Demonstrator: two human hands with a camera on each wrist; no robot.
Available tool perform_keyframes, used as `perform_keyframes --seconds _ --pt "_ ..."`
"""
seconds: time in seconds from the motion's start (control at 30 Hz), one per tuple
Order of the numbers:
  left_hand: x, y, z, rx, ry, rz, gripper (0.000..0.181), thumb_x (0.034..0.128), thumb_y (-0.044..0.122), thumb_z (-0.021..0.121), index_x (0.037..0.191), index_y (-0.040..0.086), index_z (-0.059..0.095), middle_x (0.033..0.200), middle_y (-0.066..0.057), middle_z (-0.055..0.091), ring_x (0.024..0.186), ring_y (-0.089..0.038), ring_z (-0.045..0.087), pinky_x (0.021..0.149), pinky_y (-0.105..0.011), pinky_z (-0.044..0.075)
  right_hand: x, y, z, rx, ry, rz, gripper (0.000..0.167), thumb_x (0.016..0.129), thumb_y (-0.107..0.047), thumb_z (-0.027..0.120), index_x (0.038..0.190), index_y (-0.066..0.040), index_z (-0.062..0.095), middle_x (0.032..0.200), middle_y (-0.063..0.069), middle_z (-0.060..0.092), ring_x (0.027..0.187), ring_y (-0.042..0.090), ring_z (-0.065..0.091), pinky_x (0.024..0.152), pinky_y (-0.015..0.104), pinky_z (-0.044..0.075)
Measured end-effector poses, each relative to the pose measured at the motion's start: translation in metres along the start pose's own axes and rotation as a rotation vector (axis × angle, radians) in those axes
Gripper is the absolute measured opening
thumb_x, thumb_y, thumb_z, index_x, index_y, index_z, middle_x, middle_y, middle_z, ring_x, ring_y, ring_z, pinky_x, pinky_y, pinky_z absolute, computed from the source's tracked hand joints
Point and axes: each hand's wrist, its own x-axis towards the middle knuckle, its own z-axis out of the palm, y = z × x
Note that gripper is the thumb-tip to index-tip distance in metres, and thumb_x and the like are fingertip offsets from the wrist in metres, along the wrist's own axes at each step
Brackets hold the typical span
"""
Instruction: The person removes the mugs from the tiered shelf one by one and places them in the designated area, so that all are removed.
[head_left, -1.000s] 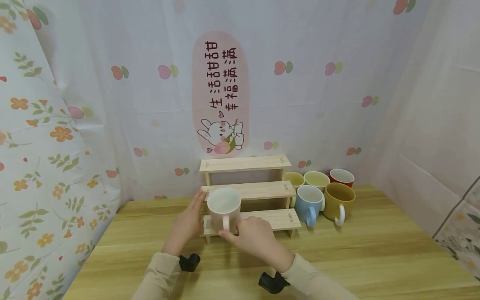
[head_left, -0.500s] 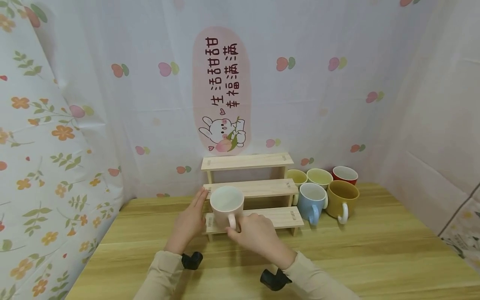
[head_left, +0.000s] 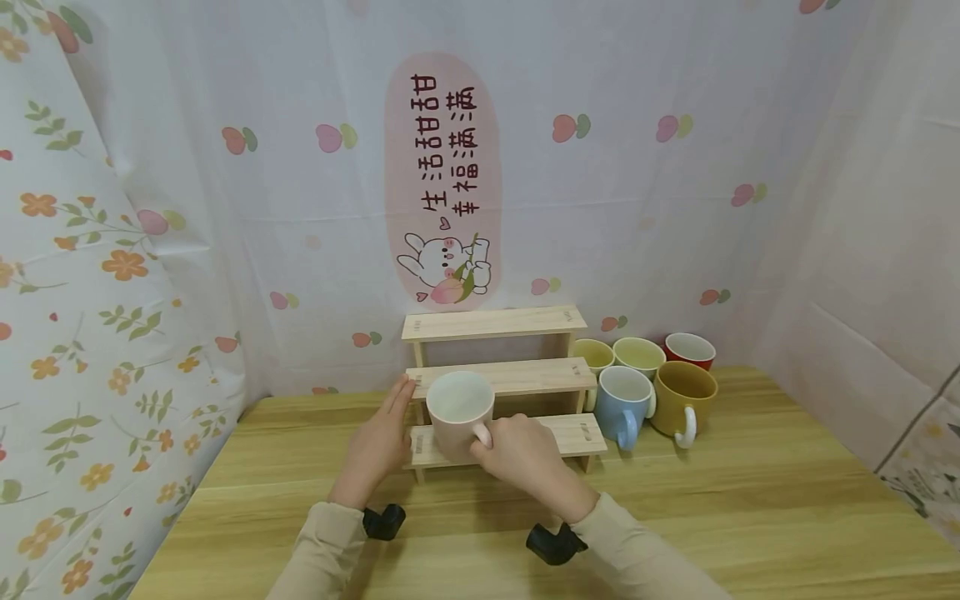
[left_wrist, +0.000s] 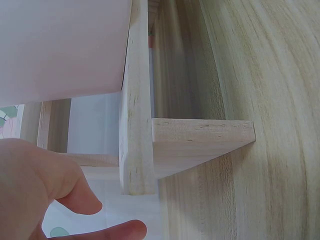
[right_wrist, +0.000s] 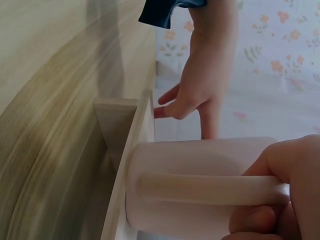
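A pale pink mug (head_left: 459, 421) with a whitish inside stands upright near the left part of the lowest board of a three-tier wooden display stand (head_left: 495, 379). My right hand (head_left: 521, 454) pinches the mug's handle (right_wrist: 210, 189) between thumb and fingers, and the handle points to the front right. At the stand's left end, my left hand (head_left: 380, 446) reaches along the side with straight fingers, the fingertips at the end of the middle board. Its thumb and a finger (left_wrist: 115, 232) show apart in the left wrist view, with nothing between them.
Right of the stand, several mugs sit close together: a light blue mug (head_left: 622, 408), a mustard mug (head_left: 684, 400), two yellowish mugs (head_left: 639, 357) and a red mug (head_left: 690, 350). A patterned cloth (head_left: 300, 208) hangs behind the wooden table (head_left: 712, 517).
On the lowest board, the mug has shifted slightly right and its handle has turned from the front toward the right, with my right hand on it. My left hand has stayed at the stand's end.
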Motion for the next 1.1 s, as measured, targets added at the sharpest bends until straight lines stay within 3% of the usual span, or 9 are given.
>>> perform_keyframes --seconds 0.27,0.53,0.73,1.1 --pt "0.000 -0.001 -0.001 -0.010 0.016 0.006 0.077 0.0854 -0.001 0.059 0.152 0.013 0.024 0.159 -0.004 0.021 0.043 -0.013 0.037 0.041 -0.027 0.033 0.004 0.001 0.003 0.006 0.051 -0.027 0.046 0.088 -0.031 0.060 0.049 -0.017 0.040 0.044 -0.009 0.031 0.040 0.006 0.031 0.037 0.019 0.022" --pt "0.000 -0.001 0.000 -0.014 -0.016 -0.013 0.079 0.0854 0.000 0.059 0.153 0.015 0.022 0.160 -0.002 0.019 0.043 -0.013 0.037 0.042 -0.027 0.033 0.001 0.008 0.013 -0.015 0.179 -0.124 0.047 0.089 -0.029 0.060 0.049 -0.018 0.037 0.045 -0.011 0.029 0.041 0.003 0.026 0.038 0.017 0.019" --pt "0.000 -0.001 0.001 -0.012 -0.007 -0.003 0.080 0.0852 -0.001 0.059 0.154 0.016 0.021 0.160 -0.001 0.018 0.043 -0.013 0.036 0.042 -0.026 0.033 -0.002 0.013 0.017 -0.058 0.273 -0.176 0.049 0.087 -0.029 0.062 0.046 -0.018 0.037 0.044 -0.012 0.029 0.042 0.002 0.024 0.039 0.015 0.018" --pt "0.000 -0.002 0.002 0.001 -0.003 -0.006 0.079 0.0858 0.000 0.060 0.153 0.016 0.022 0.160 0.000 0.020 0.042 -0.012 0.035 0.041 -0.026 0.032 -0.012 0.023 0.010 -0.050 0.314 -0.155 0.050 0.085 -0.027 0.065 0.046 -0.018 0.035 0.045 -0.012 0.025 0.043 0.004 0.024 0.041 0.018 0.020"
